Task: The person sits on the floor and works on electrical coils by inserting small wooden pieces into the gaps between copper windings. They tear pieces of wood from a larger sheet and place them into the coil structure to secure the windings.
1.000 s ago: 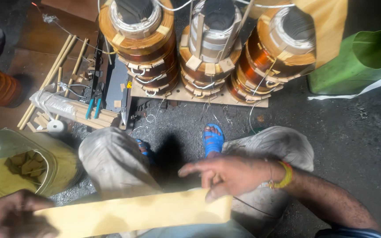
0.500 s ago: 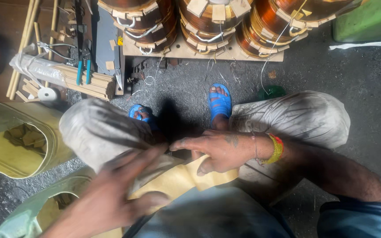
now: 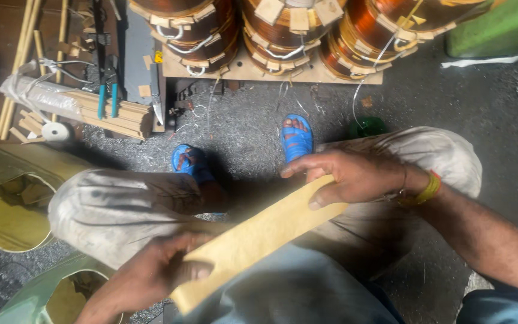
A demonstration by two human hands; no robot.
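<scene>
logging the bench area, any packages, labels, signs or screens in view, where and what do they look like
No labels, signs or screens show.
Plastic-wrapped bundle: upper left on the wooden sticks, long, clear grey wrap.
Green bag: top right corner on the floor, bright green, white edge below.

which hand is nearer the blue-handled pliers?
Left. The left hand grips the yellow strip below the pliers; the right hand is far across.

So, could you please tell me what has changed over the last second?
The yellow paper strip went from lying level to slanting up to the right. The left hand now grips its lower end, the right hand its upper end. The copper coils and blue sandals stayed put.
</scene>
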